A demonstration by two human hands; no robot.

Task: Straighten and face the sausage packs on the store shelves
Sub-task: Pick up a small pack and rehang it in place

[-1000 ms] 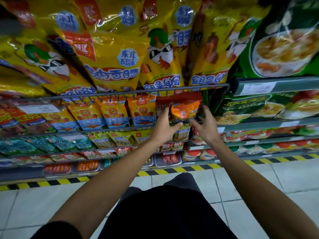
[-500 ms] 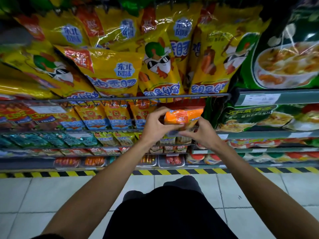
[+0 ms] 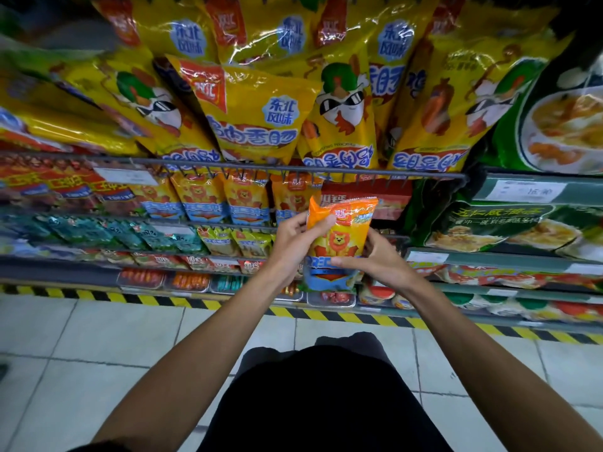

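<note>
Lifted off its shelf row since the earlier frame, an orange lion-print sausage pack [image 3: 339, 236] stands upright, gripped by left hand [image 3: 293, 243] and right hand [image 3: 375, 261]; reshelving remains, and neighbouring lion packs [image 3: 225, 203] look faced.

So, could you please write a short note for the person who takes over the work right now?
Left hand: grips the upper left edge of the orange lion pack.
Right hand: pinches the same pack lower down, thumb across its blue band.
The pack is off the shelf, upright, front toward you, just before the red packs under the wire rail.
Done: the other lion packs to the left hang in a row, faces out.
Left: put this pack back in its row, face out; then check the lower shelves.
</note>
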